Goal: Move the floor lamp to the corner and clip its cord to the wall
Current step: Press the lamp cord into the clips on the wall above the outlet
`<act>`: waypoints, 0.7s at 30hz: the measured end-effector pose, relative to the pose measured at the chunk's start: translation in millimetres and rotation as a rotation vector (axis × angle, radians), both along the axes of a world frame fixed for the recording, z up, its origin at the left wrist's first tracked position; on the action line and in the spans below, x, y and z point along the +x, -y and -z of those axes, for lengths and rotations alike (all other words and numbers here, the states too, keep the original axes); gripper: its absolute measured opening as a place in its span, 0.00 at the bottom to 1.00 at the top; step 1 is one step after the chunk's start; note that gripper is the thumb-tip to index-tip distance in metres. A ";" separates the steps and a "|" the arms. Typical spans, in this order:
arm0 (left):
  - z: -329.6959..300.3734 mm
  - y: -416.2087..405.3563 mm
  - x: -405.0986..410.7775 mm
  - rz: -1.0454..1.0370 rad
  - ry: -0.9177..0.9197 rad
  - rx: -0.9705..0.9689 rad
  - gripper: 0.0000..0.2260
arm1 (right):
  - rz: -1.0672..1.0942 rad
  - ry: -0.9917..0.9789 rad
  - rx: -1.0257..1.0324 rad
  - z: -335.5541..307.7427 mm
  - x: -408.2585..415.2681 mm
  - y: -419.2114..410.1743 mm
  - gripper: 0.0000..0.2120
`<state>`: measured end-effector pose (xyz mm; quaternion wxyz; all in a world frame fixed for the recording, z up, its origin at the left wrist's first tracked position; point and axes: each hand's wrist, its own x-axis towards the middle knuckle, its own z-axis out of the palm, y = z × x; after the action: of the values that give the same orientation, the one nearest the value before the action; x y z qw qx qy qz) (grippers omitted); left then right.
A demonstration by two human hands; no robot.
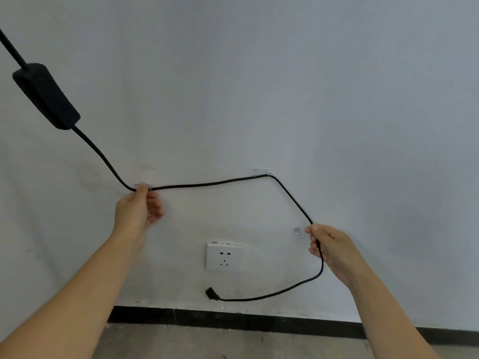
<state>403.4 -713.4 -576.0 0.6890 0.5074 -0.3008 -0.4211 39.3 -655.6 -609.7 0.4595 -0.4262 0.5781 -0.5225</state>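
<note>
A black lamp cord (207, 183) runs across the white wall (285, 86). Its inline switch (46, 95) hangs at the upper left. My left hand (138, 211) pinches the cord at a clear clip (142, 186) on the wall. From there the cord passes through a second clear clip (261, 172), then slants down to my right hand (328, 244), which grips it. A third clear clip (297, 231) sits on the wall just left of my right hand, with no cord in it. Below my right hand the cord loops down to its black plug (211, 293), which dangles unplugged. The lamp itself is out of view.
A white wall socket (225, 256) sits between my hands, above the plug. A black skirting board (233, 318) runs along the foot of the wall, with grey concrete floor (207, 343) below it.
</note>
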 end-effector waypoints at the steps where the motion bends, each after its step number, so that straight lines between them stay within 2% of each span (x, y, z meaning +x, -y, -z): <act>1: 0.7 0.7 -0.1 -0.003 0.004 -0.004 0.12 | 0.023 0.025 0.001 13.1 1.3 -1.4 0.12; 5: 4.0 1.7 2.5 0.003 0.020 -0.012 0.13 | 0.108 0.086 -0.004 54.1 19.0 -1.5 0.12; 9: 6.5 2.8 6.5 0.023 0.040 -0.018 0.13 | 0.178 0.162 -0.020 64.9 30.3 2.2 0.12; 17: 8.6 4.6 4.3 0.008 0.042 -0.030 0.13 | 0.066 0.346 0.038 67.9 44.5 3.5 0.15; 21: 8.5 4.3 4.0 -0.001 0.038 -0.027 0.14 | 0.046 0.258 0.005 66.8 52.1 5.9 0.16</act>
<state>407.4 -717.7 -584.5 0.6902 0.5062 -0.3190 -0.4069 91.4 -661.6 -676.5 0.5192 -0.3410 0.5249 -0.5819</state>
